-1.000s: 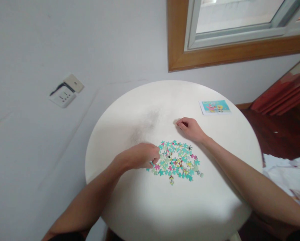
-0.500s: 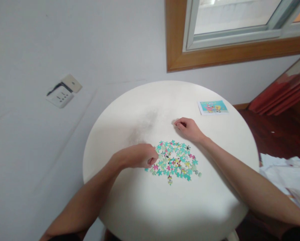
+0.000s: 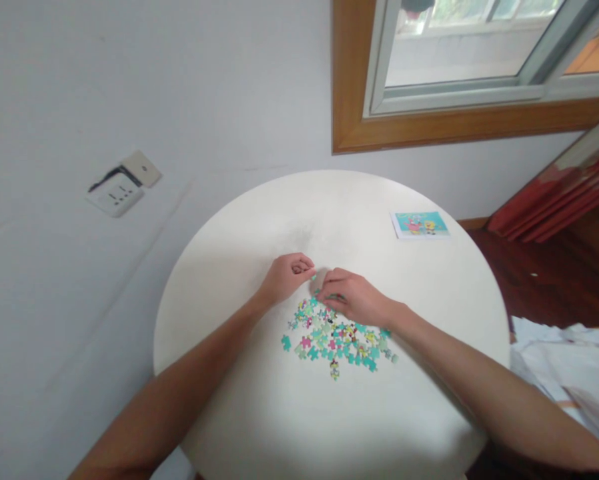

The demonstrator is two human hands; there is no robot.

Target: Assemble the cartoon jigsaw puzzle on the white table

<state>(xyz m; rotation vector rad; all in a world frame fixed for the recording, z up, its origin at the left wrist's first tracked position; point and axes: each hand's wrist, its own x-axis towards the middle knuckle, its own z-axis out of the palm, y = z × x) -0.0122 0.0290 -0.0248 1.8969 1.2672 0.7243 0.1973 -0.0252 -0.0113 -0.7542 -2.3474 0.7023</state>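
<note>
A spread of jigsaw puzzle pieces (image 3: 324,340), mostly teal with some pink, yellow and pale green, lies on the round white table (image 3: 339,413). Above its far edge, my left hand (image 3: 288,275) has thumb and fingers pinched on a small teal puzzle piece (image 3: 313,276). My right hand (image 3: 354,297) reaches over the far side of the spread, palm down with its fingers curled in. Those fingertips come close to teal pieces at the top left of the spread; what they grip, if anything, is hidden.
A cartoon picture card (image 3: 420,225) lies at the table's far right. A wall with a socket (image 3: 115,193) is at the left, and a wood-framed window (image 3: 347,127) is behind. White papers (image 3: 554,363) are stacked low at the right, below a red curtain (image 3: 549,207).
My left hand has moved up and away from the left side of the spread, now with a teal puzzle piece. My right hand has come down over the far pieces. The view has tilted slightly.
</note>
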